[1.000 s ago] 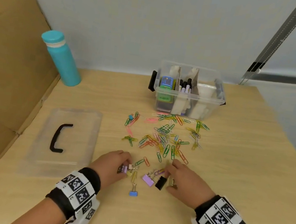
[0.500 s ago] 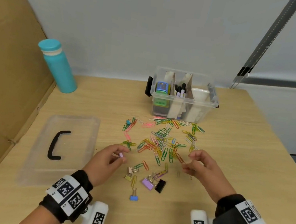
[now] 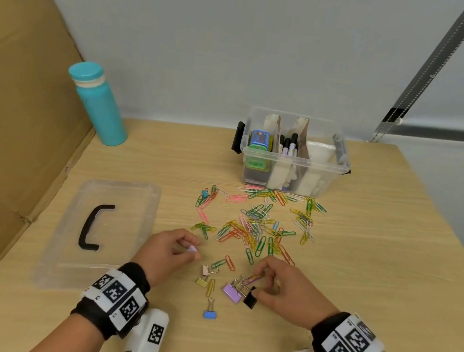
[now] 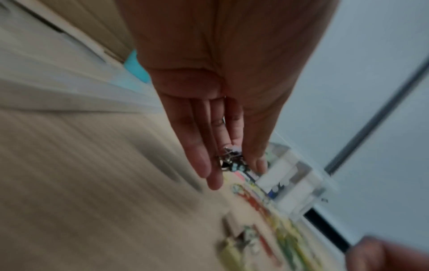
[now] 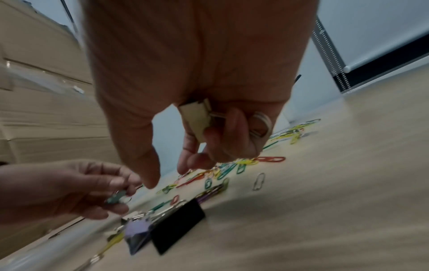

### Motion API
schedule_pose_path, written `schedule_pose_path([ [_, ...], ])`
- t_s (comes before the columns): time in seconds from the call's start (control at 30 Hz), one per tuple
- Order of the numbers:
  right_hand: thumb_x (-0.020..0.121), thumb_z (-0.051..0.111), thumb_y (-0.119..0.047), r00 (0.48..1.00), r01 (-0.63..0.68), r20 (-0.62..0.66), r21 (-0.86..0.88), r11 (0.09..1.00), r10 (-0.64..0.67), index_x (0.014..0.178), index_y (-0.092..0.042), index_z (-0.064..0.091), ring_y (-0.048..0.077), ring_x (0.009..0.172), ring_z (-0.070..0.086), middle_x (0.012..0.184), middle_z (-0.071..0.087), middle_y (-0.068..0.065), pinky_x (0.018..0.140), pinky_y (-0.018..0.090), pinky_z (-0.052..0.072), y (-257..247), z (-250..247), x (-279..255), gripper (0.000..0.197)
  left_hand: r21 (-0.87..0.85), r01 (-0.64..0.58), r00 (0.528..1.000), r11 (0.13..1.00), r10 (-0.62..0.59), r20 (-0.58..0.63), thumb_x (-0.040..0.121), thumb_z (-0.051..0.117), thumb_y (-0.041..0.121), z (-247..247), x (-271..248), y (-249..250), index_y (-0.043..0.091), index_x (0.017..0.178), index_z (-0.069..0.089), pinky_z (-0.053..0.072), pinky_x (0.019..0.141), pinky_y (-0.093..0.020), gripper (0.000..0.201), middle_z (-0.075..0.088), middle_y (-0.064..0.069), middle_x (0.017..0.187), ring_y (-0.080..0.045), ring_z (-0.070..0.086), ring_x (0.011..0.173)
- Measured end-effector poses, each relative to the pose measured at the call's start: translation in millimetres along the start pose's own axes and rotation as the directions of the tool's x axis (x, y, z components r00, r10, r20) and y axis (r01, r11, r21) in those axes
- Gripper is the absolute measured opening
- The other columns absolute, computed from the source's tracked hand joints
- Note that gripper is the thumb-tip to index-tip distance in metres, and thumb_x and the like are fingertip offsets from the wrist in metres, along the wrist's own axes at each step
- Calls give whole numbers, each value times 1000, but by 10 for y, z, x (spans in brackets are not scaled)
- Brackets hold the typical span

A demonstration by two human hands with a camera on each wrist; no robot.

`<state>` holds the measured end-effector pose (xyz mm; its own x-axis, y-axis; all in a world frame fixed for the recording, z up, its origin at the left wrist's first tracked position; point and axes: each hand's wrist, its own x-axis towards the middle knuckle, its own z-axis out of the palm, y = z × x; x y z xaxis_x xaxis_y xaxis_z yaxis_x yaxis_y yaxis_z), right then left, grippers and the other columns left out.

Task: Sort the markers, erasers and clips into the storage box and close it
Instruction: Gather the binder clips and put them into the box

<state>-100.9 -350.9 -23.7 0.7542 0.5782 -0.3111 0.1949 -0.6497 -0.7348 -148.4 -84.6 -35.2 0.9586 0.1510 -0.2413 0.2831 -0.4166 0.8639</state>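
Right wrist view: right hand point(image 5: 185, 110) grips a tan binder clip point(image 5: 196, 119).

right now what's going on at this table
A person is picking binder clips off the table. The left hand pinches a small lilac clip and holds more small clips; the right hand holds a tan clip in its curled fingers while reaching into the cluster by the black clip. Loose paper clips lie in front of the open storage box, which already holds markers. Its lid lies to the left.
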Motion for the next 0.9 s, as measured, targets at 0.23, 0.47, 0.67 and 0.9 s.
schedule_pose_path([
  [0.23,77,69,-33,995,87,48,-98,991,-82,101,-33,55,12,73,54,81,54,-6,72,33,49,-19,132,85,28,-467,166,986,868,-154,64,92,57,14,-78,-19,189,10,102,67,60,67,-24,15,74,-6,101,-22,73,86],
  [0.47,83,61,-40,980,185,130,-350,918,-148,119,-38,50,7,81,53,95,46,-16,74,32,48,-87,260,142,37,-596,210,976,775,-204,78,94,52,20,-74,-44,178,12,101,69,58,71,-24,20,74,-4,100,-18,69,93],
  [0.67,86,58,-39,975,221,123,-432,875,-185,118,-32,46,17,95,57,113,50,-8,74,32,46,-113,333,206,35,-692,222,972,687,-215,98,99,41,8,-14,-29,194,6,95,65,60,72,-25,24,63,-8,93,-26,65,94],
  [0.9,80,72,-35,995,97,-23,84,992,-96,95,-23,55,7,85,53,98,53,-3,73,13,44,-118,95,239,26,-295,163,985,941,-171,-4,95,31,-1,46,-9,137,12,76,60,33,44,-15,37,45,0,71,-6,43,49],
])
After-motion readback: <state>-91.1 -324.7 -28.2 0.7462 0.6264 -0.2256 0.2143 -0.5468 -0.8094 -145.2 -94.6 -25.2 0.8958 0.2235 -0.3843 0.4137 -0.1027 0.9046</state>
